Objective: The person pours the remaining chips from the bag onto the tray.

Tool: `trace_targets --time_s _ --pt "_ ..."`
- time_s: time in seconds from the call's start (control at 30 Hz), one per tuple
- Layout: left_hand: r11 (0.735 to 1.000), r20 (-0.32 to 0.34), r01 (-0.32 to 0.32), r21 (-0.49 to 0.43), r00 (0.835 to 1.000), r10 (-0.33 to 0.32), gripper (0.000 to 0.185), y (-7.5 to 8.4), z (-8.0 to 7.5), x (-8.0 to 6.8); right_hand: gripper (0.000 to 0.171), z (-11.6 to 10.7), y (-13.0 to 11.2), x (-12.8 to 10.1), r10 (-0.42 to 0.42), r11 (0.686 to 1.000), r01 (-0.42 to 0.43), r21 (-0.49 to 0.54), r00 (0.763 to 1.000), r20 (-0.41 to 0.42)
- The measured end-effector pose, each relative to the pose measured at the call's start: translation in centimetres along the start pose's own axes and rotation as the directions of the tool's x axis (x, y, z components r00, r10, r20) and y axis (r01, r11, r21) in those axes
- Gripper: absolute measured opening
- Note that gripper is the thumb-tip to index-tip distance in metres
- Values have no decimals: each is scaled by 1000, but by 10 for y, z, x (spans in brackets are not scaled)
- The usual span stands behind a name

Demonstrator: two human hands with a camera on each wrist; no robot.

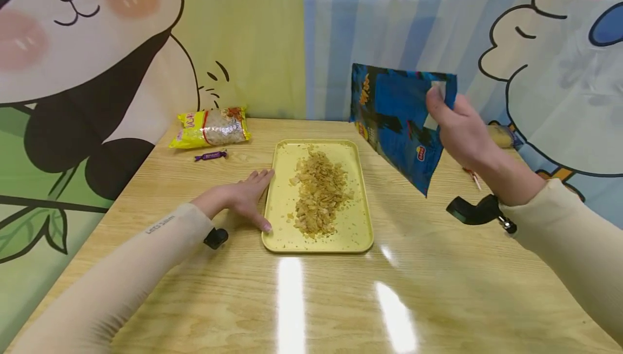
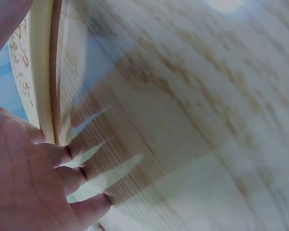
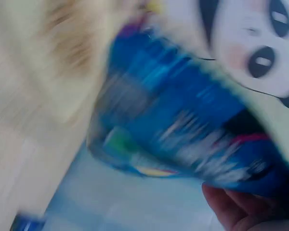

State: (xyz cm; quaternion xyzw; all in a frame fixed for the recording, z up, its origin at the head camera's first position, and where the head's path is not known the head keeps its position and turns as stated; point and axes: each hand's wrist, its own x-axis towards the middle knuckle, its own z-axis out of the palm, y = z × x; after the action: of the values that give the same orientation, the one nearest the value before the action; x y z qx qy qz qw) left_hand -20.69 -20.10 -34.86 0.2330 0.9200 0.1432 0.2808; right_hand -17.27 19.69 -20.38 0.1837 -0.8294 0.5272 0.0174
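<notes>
Right hand (image 1: 462,129) holds blue snack bag (image 1: 399,121) up in the air above the table's right side, near the far edge; fingers curled round the bag's upper right edge, thumb on the front face. Bag hangs tilted, one corner pointing down toward the table (image 1: 438,289), not touching it. Right wrist view is motion-blurred: blue bag (image 3: 192,130) fills it, only a bit of the hand visible at the bottom right. Left hand (image 1: 243,197) lies flat on the table, fingers straight and slightly spread, fingertips against the left rim of the yellow tray (image 1: 362,224). Left wrist view confirms it: fingers (image 2: 67,156) on the wood just beside the tray rim (image 2: 41,72). Tray sits mid-table, with a pile of crushed chips (image 1: 318,192) running down its middle. Near the far left corner: a yellow snack pack (image 1: 211,127), with a purple wrapped candy (image 1: 211,155) just in front of it.
</notes>
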Motion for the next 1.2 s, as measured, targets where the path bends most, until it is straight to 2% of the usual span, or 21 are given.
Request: trace_targets --time_s 0.03,0.07,0.1,0.17,0.23,0.3,0.33,0.4,0.47,0.6,0.73,0.83,0.9,1.07,1.2 --pt "1000 -2 -1 0 1000 1 144 0 -1 0 45 0 7 -4 -59 985 64 -159 998 36" --pt "1000 -3 -2 2 1000 2 144 0 -1 -1 46 3 13 -8 -95 942 115 -316 992 79" --pt "1000 -1 1 4 1000 -1 144 0 -1 -1 45 6 22 -11 -105 881 155 -447 985 134" --pt "1000 2 2 6 1000 -2 144 2 -1 -1 55 13 41 -17 -84 765 238 -599 958 273" --pt "1000 3 3 7 1000 -3 143 2 -1 -2 60 21 63 -21 -34 662 305 -685 925 380" --pt "1000 7 9 5 1000 -9 143 3 -1 -3 62 30 84 -24 14 577 354 -736 897 442" --pt "1000 8 10 5 1000 -10 143 3 -1 -3 62 34 94 -24 31 542 374 -752 886 464" --pt "1000 8 13 1 1000 -13 143 2 -1 -3 61 40 109 -25 63 504 387 -772 875 480" --pt "1000 8 13 -4 1000 -13 143 2 -1 -3 60 44 120 -25 86 496 387 -777 869 488" --pt "1000 11 11 -12 1000 -11 143 3 -2 -4 62 46 134 -24 107 514 385 -767 858 502" --pt "1000 14 8 -14 1000 -8 143 5 -4 -5 66 43 143 -23 108 577 361 -733 855 507" --pt "1000 15 7 -15 1000 -7 143 6 -5 -5 71 42 148 -23 121 641 311 -702 862 492" --pt "1000 16 8 -14 1000 -8 144 7 -6 -5 75 42 151 -23 137 667 281 -690 864 484" --pt "1000 12 11 -9 1000 -11 144 6 -5 -4 75 45 155 -21 149 711 239 -662 868 473" --pt "1000 11 20 -7 1000 -20 145 4 -2 -2 74 49 157 -19 167 710 214 -671 874 456"
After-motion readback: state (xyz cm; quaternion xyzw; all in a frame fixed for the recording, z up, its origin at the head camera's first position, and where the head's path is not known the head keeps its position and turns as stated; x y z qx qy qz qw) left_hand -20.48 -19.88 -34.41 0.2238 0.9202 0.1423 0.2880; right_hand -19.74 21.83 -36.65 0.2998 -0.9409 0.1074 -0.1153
